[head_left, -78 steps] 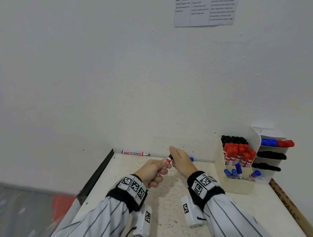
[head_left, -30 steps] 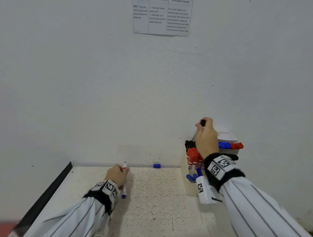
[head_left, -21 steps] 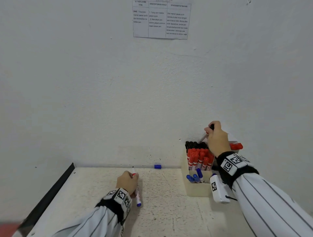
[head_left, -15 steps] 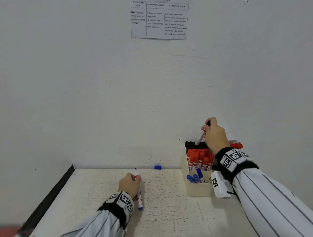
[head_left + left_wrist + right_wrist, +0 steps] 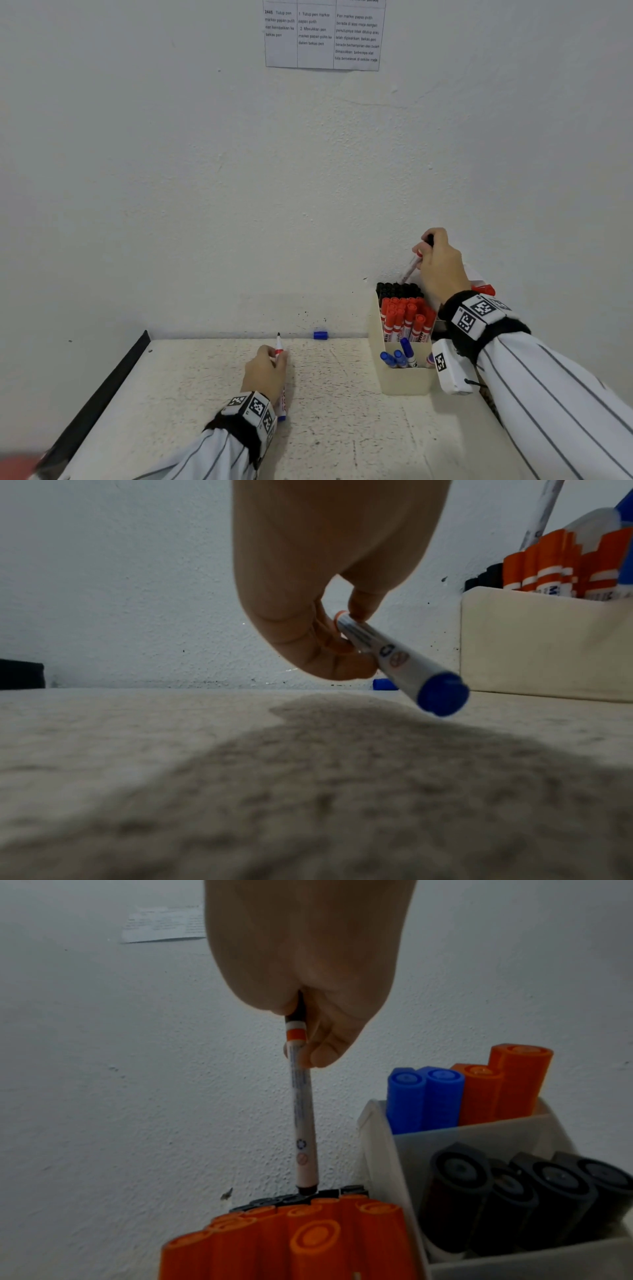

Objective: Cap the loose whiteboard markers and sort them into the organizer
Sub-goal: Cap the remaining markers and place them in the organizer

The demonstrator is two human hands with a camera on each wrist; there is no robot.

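Two hands work at once. The right hand [image 5: 442, 265] grips a black marker [image 5: 303, 1118] near its capped top, fingers curled round the barrel, and holds it nearly upright with its lower end touching the black caps in the far compartment of the organizer [image 5: 404, 382]. That compartment looks tightly packed, so the step probably goes best if the tip is steered into a gap between caps and the barrel kept vertical while it is pushed down; a slanted push could jam against neighbours or tip the box. The left hand [image 5: 263, 375] pinches an uncapped blue marker [image 5: 400, 664] between thumb and fingers, nib pointing at the far wall, blue end toward the person, held just above the table [image 5: 342, 428]. Its likely cap [image 5: 320, 335] lies at the far table edge against the wall [image 5: 205, 205], between the left hand and the organizer. Red markers fill the middle compartment, a few blue ones the near one. The table is a speckled off-white; a printed sheet [image 5: 323, 36] hangs on the textured wall, and a dark strip [image 5: 102, 387] borders the left edge.
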